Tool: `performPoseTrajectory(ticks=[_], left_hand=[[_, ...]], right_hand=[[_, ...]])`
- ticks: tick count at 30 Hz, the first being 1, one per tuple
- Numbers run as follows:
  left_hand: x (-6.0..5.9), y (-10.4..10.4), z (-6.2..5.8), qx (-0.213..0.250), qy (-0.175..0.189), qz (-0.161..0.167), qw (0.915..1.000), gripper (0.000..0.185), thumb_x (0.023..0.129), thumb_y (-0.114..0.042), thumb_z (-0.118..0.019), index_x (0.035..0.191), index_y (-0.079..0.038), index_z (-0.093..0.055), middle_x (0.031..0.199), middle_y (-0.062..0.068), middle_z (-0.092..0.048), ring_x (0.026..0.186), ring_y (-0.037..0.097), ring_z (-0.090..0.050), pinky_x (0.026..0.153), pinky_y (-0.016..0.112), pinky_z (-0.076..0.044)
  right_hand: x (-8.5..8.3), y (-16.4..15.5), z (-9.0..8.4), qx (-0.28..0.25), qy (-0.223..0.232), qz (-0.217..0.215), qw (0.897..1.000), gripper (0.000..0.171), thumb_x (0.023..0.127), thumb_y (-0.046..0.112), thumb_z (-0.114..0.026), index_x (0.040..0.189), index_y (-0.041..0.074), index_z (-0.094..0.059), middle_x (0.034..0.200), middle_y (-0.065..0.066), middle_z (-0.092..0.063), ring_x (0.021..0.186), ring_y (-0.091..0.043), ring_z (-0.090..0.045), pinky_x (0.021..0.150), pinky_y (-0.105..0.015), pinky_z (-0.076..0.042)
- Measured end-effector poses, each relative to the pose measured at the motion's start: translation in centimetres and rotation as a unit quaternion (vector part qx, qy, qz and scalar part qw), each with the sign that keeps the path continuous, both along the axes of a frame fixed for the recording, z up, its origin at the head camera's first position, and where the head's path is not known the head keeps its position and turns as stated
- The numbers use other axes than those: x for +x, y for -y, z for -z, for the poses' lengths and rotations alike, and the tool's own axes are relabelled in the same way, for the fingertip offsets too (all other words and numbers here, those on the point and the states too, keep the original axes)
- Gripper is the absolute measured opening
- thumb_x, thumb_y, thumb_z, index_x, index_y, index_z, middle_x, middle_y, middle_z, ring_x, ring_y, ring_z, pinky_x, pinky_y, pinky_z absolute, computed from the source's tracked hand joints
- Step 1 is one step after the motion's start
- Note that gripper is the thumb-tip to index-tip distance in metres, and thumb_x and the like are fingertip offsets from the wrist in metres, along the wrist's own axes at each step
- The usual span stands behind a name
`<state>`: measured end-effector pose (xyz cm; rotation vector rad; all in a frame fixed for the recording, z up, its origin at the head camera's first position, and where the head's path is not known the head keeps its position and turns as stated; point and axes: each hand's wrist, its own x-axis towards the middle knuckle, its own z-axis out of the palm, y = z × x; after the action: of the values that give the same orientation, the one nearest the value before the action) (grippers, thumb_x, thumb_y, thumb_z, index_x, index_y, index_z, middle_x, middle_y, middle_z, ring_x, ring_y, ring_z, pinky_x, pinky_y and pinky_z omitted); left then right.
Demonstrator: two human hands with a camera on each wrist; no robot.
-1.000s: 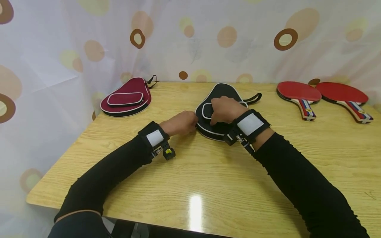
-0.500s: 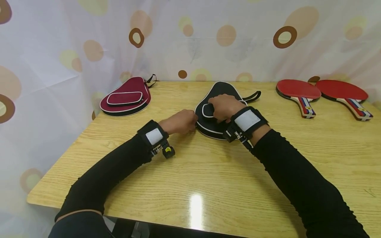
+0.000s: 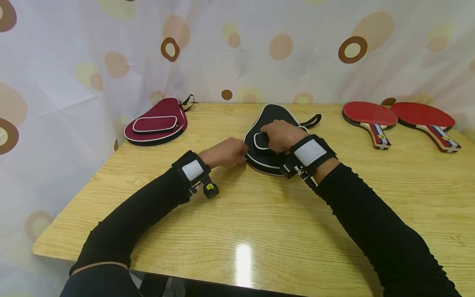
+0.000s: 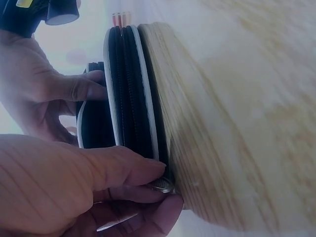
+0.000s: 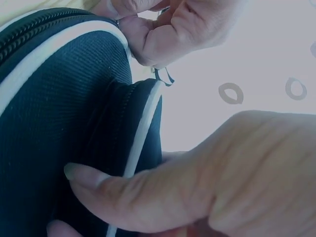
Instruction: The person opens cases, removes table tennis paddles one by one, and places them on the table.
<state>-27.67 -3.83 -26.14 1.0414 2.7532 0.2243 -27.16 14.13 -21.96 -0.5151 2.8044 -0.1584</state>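
Observation:
A black table tennis bat case (image 3: 273, 113) with white piping lies on the table, its strap toward the back right. At the case's left edge, my left hand (image 3: 227, 152) pinches a small metal zipper pull (image 4: 164, 185) between thumb and fingers. The zipper track (image 4: 129, 89) beside it looks closed along the visible stretch. My right hand (image 3: 285, 136) grips the raised front pocket (image 3: 261, 141) of the case. In the right wrist view, the right thumb (image 5: 133, 197) presses over the pocket's lower side; the other fingers are mostly hidden.
A dark red case (image 3: 156, 123) of the same shape lies at the back left. Two red table tennis bats (image 3: 371, 113) rest at the back right, handles toward the front. A patterned curtain (image 3: 237, 49) hangs behind the wooden table (image 3: 185, 239).
My right hand has drawn its thumb and fingers in around the front pocket, uncovering more of the pocket's left end. The left hand stays at the case's left edge.

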Motion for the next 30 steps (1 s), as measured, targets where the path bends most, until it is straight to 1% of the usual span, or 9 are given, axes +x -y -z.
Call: performPoseTrajectory(ticks=[6, 9, 12, 15, 17, 19, 22, 25, 30], left_hand=[[-0.2, 0.0, 0.0, 0.011, 0.009, -0.010, 0.9998, 0.016, 0.096, -0.002, -0.062, 0.081, -0.004, -0.059, 0.075, 0.001, -0.047, 0.070, 0.016, -0.045, 0.064, 0.024, -0.033], [-0.3, 0.0, 0.1, 0.019, 0.014, -0.015, 0.9996, 0.017, 0.096, -0.001, -0.061, 0.080, -0.004, -0.059, 0.074, 0.001, -0.047, 0.070, 0.016, -0.045, 0.063, 0.024, -0.032], [-0.3, 0.0, 0.1, 0.024, 0.008, -0.010, 0.9996, 0.021, 0.096, 0.000, -0.061, 0.077, -0.006, -0.056, 0.073, 0.001, -0.046, 0.068, 0.015, -0.043, 0.063, 0.024, -0.031], [-0.3, 0.0, 0.1, 0.029, -0.001, 0.000, 0.9996, 0.025, 0.094, 0.001, -0.061, 0.073, -0.008, -0.052, 0.071, 0.000, -0.043, 0.067, 0.015, -0.040, 0.063, 0.024, -0.030], [-0.3, 0.0, 0.1, 0.034, -0.004, 0.002, 0.9994, 0.027, 0.093, 0.001, -0.061, 0.071, -0.009, -0.050, 0.070, -0.001, -0.042, 0.067, 0.014, -0.039, 0.063, 0.024, -0.030], [-0.2, -0.1, 0.1, 0.039, -0.001, -0.002, 0.9992, 0.028, 0.093, 0.001, -0.061, 0.070, -0.010, -0.049, 0.070, -0.001, -0.042, 0.067, 0.015, -0.040, 0.063, 0.024, -0.030], [-0.3, -0.2, 0.1, 0.043, 0.010, -0.013, 0.9989, 0.026, 0.095, 0.000, -0.061, 0.072, -0.008, -0.052, 0.070, 0.000, -0.043, 0.068, 0.015, -0.042, 0.063, 0.024, -0.031], [-0.7, -0.2, 0.3, 0.044, -0.004, -0.030, 0.9986, 0.018, 0.096, 0.000, -0.059, 0.079, -0.004, -0.059, 0.072, 0.001, -0.046, 0.069, 0.016, -0.045, 0.063, 0.024, -0.033], [-2.2, 1.4, 1.0, 0.047, -0.054, -0.071, 0.9949, 0.012, 0.097, 0.001, -0.055, 0.091, 0.004, -0.065, 0.074, 0.004, -0.048, 0.069, 0.018, -0.048, 0.061, 0.024, -0.034]], right_hand=[[-0.2, -0.8, 0.3, -0.001, -0.004, -0.025, 1.000, 0.059, 0.095, -0.003, -0.046, 0.154, 0.005, -0.040, 0.151, -0.028, -0.039, 0.124, -0.038, -0.048, 0.065, -0.034, -0.044], [-0.4, -1.4, 0.4, -0.004, 0.002, -0.039, 0.999, 0.061, 0.093, -0.003, -0.044, 0.154, 0.006, -0.040, 0.152, -0.029, -0.037, 0.124, -0.038, -0.045, 0.067, -0.036, -0.041], [-0.7, -2.1, 0.2, -0.017, 0.018, -0.058, 0.998, 0.064, 0.091, -0.001, -0.046, 0.154, 0.005, -0.040, 0.142, -0.028, -0.046, 0.095, -0.030, -0.055, 0.059, -0.032, -0.039], [-0.9, -2.8, -0.1, -0.047, 0.058, -0.071, 0.995, 0.063, 0.093, 0.006, -0.051, 0.155, 0.004, -0.038, 0.136, -0.025, -0.046, 0.071, -0.022, -0.052, 0.058, -0.030, -0.041], [-1.0, -3.2, -0.4, -0.068, 0.091, -0.067, 0.991, 0.062, 0.098, 0.015, -0.055, 0.155, 0.004, -0.036, 0.141, -0.025, -0.042, 0.077, -0.023, -0.058, 0.066, -0.032, -0.050], [-1.0, -3.5, -0.6, -0.086, 0.114, -0.057, 0.988, 0.062, 0.102, 0.027, -0.056, 0.156, 0.004, -0.035, 0.152, -0.025, -0.031, 0.100, -0.030, -0.062, 0.077, -0.038, -0.056], [-1.0, -3.7, -0.7, -0.092, 0.119, -0.049, 0.987, 0.068, 0.102, 0.042, -0.058, 0.155, 0.006, -0.038, 0.158, -0.024, -0.026, 0.125, -0.036, -0.054, 0.086, -0.042, -0.057], [-0.9, -3.5, -0.6, -0.071, 0.095, -0.061, 0.991, 0.068, 0.098, 0.047, -0.063, 0.151, 0.007, -0.044, 0.149, -0.023, -0.040, 0.108, -0.033, -0.062, 0.078, -0.040, -0.057], [-0.5, -3.0, 0.2, -0.041, 0.046, -0.109, 0.992, 0.051, 0.095, 0.040, -0.069, 0.135, 0.009, -0.060, 0.132, -0.019, -0.050, 0.099, -0.031, -0.055, 0.082, -0.042, -0.047]])
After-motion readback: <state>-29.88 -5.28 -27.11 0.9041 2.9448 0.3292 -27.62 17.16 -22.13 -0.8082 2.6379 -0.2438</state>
